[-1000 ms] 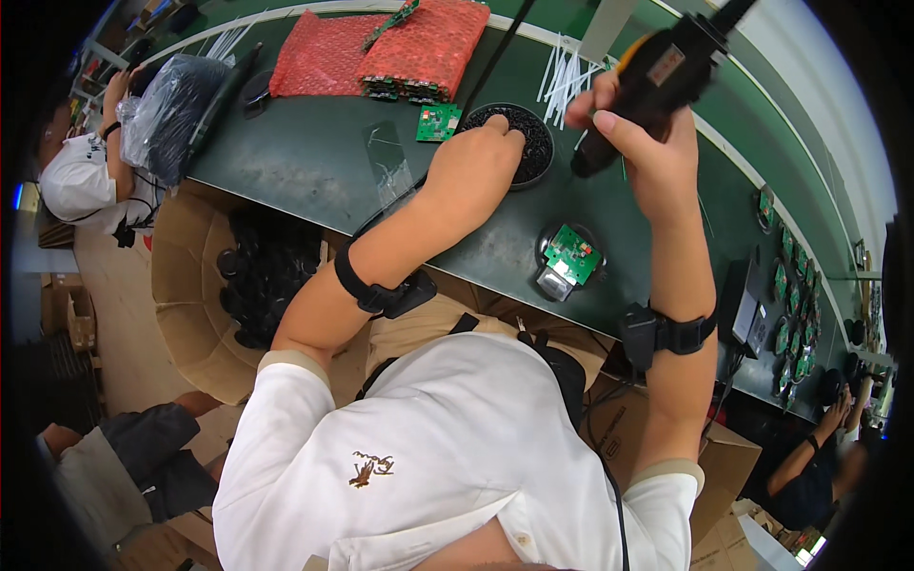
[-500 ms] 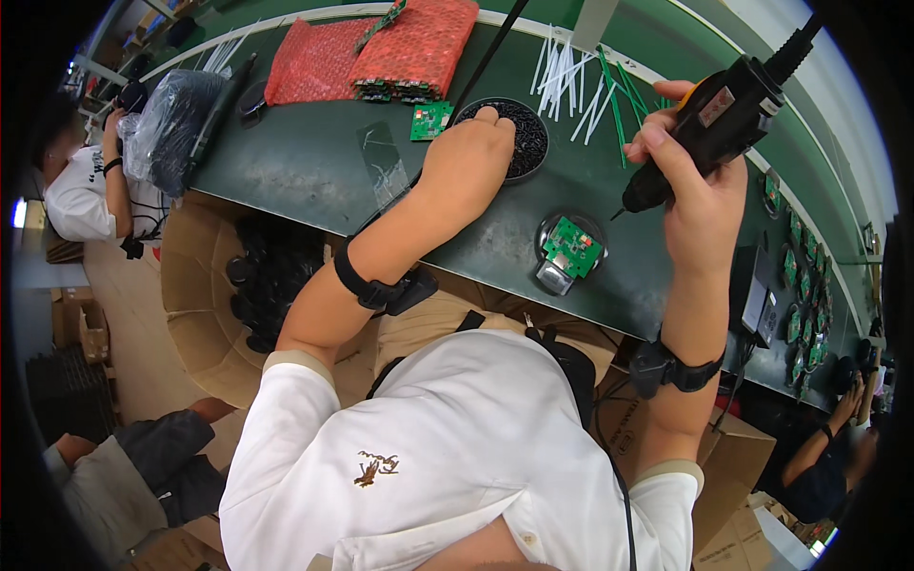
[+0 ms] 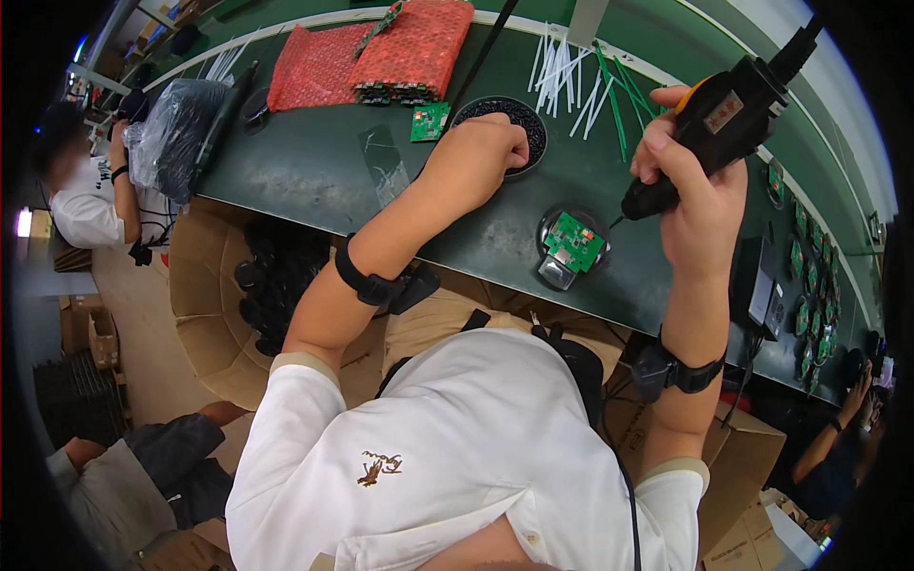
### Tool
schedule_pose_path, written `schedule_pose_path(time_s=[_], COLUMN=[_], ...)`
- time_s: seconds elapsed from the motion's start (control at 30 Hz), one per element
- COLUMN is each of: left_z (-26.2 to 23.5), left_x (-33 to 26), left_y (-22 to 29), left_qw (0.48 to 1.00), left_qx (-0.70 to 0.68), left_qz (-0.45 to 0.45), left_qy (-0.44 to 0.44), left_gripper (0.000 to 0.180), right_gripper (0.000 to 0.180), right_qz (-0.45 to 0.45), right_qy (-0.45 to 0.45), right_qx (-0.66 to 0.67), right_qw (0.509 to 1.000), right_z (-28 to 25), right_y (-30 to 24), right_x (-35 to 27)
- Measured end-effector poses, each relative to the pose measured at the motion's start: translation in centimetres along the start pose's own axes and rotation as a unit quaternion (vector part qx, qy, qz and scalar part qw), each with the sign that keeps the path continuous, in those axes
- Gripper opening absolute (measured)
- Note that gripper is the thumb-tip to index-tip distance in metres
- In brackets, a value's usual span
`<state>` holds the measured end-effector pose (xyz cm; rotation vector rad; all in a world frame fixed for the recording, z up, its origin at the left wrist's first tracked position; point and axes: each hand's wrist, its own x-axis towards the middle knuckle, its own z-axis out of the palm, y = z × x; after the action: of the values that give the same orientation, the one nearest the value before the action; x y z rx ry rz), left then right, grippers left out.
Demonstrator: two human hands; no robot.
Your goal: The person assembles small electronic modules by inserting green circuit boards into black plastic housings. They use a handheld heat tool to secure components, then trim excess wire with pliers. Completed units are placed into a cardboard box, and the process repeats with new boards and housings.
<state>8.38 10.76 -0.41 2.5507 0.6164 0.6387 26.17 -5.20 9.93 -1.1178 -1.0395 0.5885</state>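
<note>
My left hand point(image 3: 478, 158) is at the near-left rim of a round bowl point(image 3: 546, 152) filled with small black screws point(image 3: 524, 116). Its fingers are curled together, and whatever lies between the fingertips is hidden. My right hand point(image 3: 703, 195) grips a black electric screwdriver point(image 3: 728, 119) by its body, the bit pointing down and left. Just left of that bit, a green circuit board point(image 3: 575, 238) rests on a round dark base with a silvery block point(image 3: 556, 273) at its near side. The bit looks apart from the board.
Behind the bowl are red bubble-wrap bags point(image 3: 414, 52) with stacked boards, and a loose green board point(image 3: 430, 122). White and green strips point(image 3: 571, 76) lie farther right. Several boards point(image 3: 809, 276) line the right bench. An open carton point(image 3: 205, 285) holds black parts. A person point(image 3: 90, 205) sits far left.
My left hand has drawn back slightly toward me from the screws, its fingers curling in. The screwdriver tip has dropped a little, close to the board's right side.
</note>
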Motion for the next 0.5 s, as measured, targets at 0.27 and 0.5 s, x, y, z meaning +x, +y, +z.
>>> schedule_pose_path(time_s=[0.27, 0.5], left_z=[-0.2, -0.2], left_x=[-0.3, 0.0], left_y=[0.9, 0.6], left_qw=[1.0, 0.999], left_qx=[0.02, -0.001], left_qz=[0.009, -0.03], left_qy=[-0.005, 0.024], left_gripper=[0.012, 0.012], right_gripper=[0.034, 0.033], right_qz=[0.001, 0.001], right_qy=[0.02, 0.023], right_qx=[0.003, 0.006], right_qw=[1.0, 1.0], right_z=[0.7, 1.0], right_y=[-0.1, -0.2], right_x=[-0.1, -0.2])
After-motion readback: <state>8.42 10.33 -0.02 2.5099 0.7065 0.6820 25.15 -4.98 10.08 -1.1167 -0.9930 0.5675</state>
